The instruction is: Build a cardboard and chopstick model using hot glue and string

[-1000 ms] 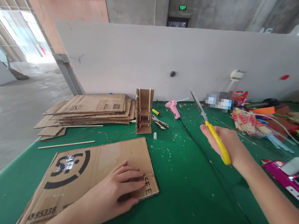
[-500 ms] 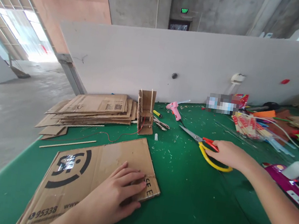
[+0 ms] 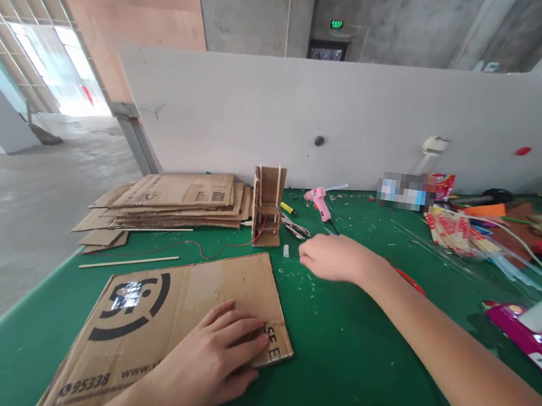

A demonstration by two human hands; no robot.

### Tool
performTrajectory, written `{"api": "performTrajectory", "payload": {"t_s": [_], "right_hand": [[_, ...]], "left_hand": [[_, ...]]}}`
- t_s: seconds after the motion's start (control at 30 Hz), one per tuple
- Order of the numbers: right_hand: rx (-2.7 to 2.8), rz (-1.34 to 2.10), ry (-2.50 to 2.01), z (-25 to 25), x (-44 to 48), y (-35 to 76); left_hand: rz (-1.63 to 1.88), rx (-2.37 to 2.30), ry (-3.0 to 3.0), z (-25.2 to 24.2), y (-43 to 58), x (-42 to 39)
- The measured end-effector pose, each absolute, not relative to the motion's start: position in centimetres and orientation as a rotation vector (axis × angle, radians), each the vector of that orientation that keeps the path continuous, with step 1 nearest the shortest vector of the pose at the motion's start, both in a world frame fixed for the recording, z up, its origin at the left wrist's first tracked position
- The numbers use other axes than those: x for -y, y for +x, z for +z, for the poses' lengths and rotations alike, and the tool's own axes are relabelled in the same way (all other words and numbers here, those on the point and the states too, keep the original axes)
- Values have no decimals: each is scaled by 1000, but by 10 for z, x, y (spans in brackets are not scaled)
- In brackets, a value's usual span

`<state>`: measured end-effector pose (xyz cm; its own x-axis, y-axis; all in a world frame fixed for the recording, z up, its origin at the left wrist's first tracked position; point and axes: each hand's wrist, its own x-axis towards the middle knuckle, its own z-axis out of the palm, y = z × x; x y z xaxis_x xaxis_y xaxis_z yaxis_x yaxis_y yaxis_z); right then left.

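My left hand [image 3: 223, 356] lies open on a flat piece of brown cardboard [image 3: 200, 287] with black printing, its fingers spread near the right edge. My right hand [image 3: 326, 257] hovers over the table to the right of the cardboard, its fingers curled in and nothing showing in them. Close to its fingertips are a small whitish piece [image 3: 286, 250] and metal pliers [image 3: 296, 228]. My right forearm covers most of the scissors; part of a red handle [image 3: 410, 281] shows behind it. An upright cardboard structure [image 3: 268, 206] with sticks and a red wire stands beyond the cardboard.
Stacked cardboard sheets [image 3: 177, 194] lie at the back left, with a thin wooden stick [image 3: 128, 262] before them. A pink glue gun [image 3: 319, 203] rests near the partition [image 3: 243, 113]. A purple power strip [image 3: 527, 343] and mixed craft materials [image 3: 467, 232] occupy the right side.
My right hand has let go of the scissors and moved left toward the pliers and small whitish piece. My left hand stays on the cardboard. The view has shifted slightly.
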<state>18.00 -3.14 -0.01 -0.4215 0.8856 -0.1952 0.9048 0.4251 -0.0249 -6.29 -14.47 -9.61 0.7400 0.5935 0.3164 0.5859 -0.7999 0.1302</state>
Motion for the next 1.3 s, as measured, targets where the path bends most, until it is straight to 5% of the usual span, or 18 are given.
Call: {"api": "performTrajectory", "payload": {"t_s": [0.33, 1.3], "right_hand": [[-2715, -370, 1850, -36, -101, 160], [-2733, -951, 1636, -63, -137, 156]], "left_hand": [[540, -984, 2879, -94, -62, 143], [490, -992, 2830, -92, -61, 140]]}}
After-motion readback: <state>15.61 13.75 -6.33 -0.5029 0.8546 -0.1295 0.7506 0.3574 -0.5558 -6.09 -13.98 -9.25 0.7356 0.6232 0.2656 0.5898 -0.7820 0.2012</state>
